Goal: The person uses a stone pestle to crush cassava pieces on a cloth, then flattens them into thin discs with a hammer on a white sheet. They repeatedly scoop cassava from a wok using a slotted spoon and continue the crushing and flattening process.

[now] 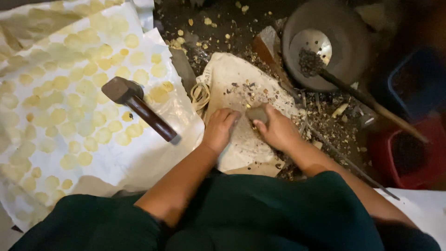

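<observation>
Overhead: pale sheet (69, 153) of yellow discs fills 9 o'clock, hammer (139, 108) lying on it. Centre, white sack (232, 79) over littered dirt floor (223, 23); left hand (219, 130) curled, pressing the sack; right hand (278, 131) gripping grey stone (258, 114). 2 o'clock, metal bowl (344, 42); red bin (409, 153) at 3.

Bare white cloth sack (241, 139) near the hands gives open room. Left path blocked by dark metal mallet with brown wooden handle (139, 108) on white plastic sheet of yellow discs (69, 93). Far right: grey metal pan (339, 42), long wooden-handled ladle (367, 100). Right: red plastic bucket (409, 153), debris-littered floor (334, 125).
</observation>
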